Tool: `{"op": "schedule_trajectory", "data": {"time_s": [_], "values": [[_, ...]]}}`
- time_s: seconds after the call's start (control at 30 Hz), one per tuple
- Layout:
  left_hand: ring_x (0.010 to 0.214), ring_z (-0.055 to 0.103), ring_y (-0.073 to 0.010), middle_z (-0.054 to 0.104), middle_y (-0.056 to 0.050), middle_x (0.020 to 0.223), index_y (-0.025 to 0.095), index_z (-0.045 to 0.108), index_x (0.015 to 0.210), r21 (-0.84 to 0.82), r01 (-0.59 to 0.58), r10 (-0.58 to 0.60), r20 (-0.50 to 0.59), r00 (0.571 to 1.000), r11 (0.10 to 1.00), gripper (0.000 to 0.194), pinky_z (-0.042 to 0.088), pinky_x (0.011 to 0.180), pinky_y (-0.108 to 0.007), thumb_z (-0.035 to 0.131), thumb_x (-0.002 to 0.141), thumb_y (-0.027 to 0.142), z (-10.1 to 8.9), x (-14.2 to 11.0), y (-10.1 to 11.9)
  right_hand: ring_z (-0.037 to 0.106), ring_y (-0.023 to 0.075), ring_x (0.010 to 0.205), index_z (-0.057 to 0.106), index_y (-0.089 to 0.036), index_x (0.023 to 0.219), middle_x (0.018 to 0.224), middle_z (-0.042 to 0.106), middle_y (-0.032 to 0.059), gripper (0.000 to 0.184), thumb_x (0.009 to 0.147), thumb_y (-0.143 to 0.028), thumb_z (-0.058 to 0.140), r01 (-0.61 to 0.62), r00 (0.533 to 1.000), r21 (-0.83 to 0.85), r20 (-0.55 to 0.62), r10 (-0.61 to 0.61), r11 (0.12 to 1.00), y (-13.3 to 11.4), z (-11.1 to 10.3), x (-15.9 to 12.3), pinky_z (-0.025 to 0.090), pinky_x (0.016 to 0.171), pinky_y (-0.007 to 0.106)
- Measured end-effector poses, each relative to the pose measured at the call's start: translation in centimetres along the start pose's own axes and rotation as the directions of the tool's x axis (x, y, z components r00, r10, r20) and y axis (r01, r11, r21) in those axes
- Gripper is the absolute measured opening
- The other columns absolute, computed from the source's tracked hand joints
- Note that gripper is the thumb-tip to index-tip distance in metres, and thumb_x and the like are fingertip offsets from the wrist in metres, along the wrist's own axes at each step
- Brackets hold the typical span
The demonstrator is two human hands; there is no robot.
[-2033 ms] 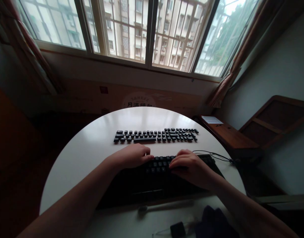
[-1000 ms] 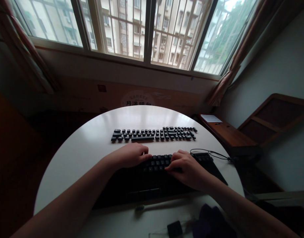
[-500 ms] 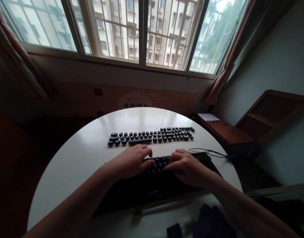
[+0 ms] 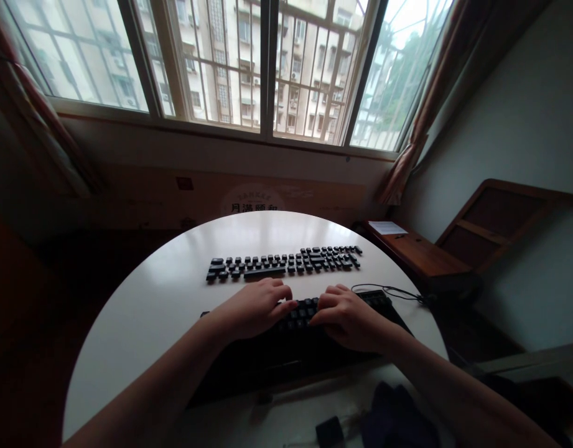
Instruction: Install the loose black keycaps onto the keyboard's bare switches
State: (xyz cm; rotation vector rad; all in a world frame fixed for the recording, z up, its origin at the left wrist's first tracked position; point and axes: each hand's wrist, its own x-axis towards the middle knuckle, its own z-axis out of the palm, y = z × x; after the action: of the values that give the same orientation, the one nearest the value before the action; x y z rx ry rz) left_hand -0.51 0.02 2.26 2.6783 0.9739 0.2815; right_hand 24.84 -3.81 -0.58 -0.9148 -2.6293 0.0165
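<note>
A black keyboard (image 4: 286, 364) lies across the near part of a round white table (image 4: 141, 323), with black keycaps (image 4: 298, 317) showing on it between my hands. My left hand (image 4: 258, 305) is over the keyboard's left-middle part, fingers curled and thumb close to the index finger at the keys. On the right side, my right hand (image 4: 349, 317) bends over the keys, its thumb and index tips down among them. Whatever either hand pinches is too small or hidden to make out. Beyond the hands, several loose black keycaps (image 4: 314, 259) and a long spacebar (image 4: 264, 272) lie in rows.
A black cable (image 4: 389, 290) loops at the keyboard's right end. Close to the table's near edge are a small dark block (image 4: 330, 432) and a dark purple cloth-like thing (image 4: 398, 417). A wooden bench with papers (image 4: 387, 228) stands to the right, below the window.
The view has tilted slightly, so the table and window sit lower in the picture. Both hands stay at the keyboard; the left thumb and fingers are a little closer to the keys.
</note>
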Motion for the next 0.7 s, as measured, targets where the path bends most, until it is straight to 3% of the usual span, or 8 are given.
{"op": "schedule_trajectory", "data": {"time_s": [0.2,0.33,0.47,0.53,0.7], "values": [[0.093,0.060,-0.0226,0.065,-0.007,0.103,0.020,0.066,0.097,0.003,-0.003,0.003,-0.042,0.999,1.000,0.037,0.044,0.081,-0.032,0.038,0.101,0.044,0.6,0.0,-1.2,0.053,0.0181,0.081,0.074,-0.031,0.102,0.084,0.066,0.0013,0.036,0.079,-0.006,0.062,0.063,0.995,-0.037,0.081,-0.060,0.997,-0.5,-1.1,0.4,0.037,0.079,0.034],[0.093,0.061,-0.0230,0.066,-0.007,0.101,0.020,0.067,0.097,0.016,0.008,-0.007,-0.047,0.999,1.000,0.037,0.044,0.081,-0.033,0.038,0.101,0.044,0.7,-0.1,-1.3,0.055,0.0166,0.080,0.075,-0.030,0.105,0.088,0.066,0.0020,0.035,0.082,-0.007,0.061,0.087,0.996,-0.085,0.016,-0.086,0.993,0.8,-2.3,2.4,0.039,0.079,0.032],[0.093,0.061,-0.0230,0.067,-0.007,0.100,0.020,0.066,0.098,-0.002,0.001,-0.001,-0.039,0.999,1.000,0.038,0.045,0.080,-0.033,0.038,0.101,0.044,0.6,-0.1,-1.4,0.058,0.0170,0.082,0.078,-0.026,0.097,0.085,0.070,0.0028,0.026,0.085,-0.010,0.060,-0.065,0.997,-0.137,-0.051,0.058,0.988,5.7,-3.4,6.7,0.041,0.081,0.030],[0.092,0.062,-0.0229,0.067,-0.007,0.099,0.019,0.065,0.096,-0.001,-0.004,0.004,-0.037,0.999,1.000,0.037,0.045,0.079,-0.032,0.038,0.101,0.045,0.6,-0.1,-1.6,0.060,0.0182,0.090,0.079,-0.025,0.096,0.091,0.073,0.0039,0.024,0.083,-0.012,0.063,-0.242,0.970,-0.160,-0.017,0.242,0.957,8.8,-3.4,9.0,0.041,0.084,0.029],[0.091,0.062,-0.0230,0.067,-0.007,0.097,0.020,0.064,0.095,0.014,-0.007,0.007,-0.040,0.999,1.000,0.037,0.045,0.077,-0.032,0.038,0.101,0.045,0.5,-0.2,-1.6,0.066,0.0162,0.075,0.081,-0.024,0.091,0.085,0.077,0.0020,0.021,0.077,-0.015,0.068,-0.379,0.916,-0.161,0.075,0.394,0.911,15.1,-1.8,13.1,0.044,0.071,0.023]]}}
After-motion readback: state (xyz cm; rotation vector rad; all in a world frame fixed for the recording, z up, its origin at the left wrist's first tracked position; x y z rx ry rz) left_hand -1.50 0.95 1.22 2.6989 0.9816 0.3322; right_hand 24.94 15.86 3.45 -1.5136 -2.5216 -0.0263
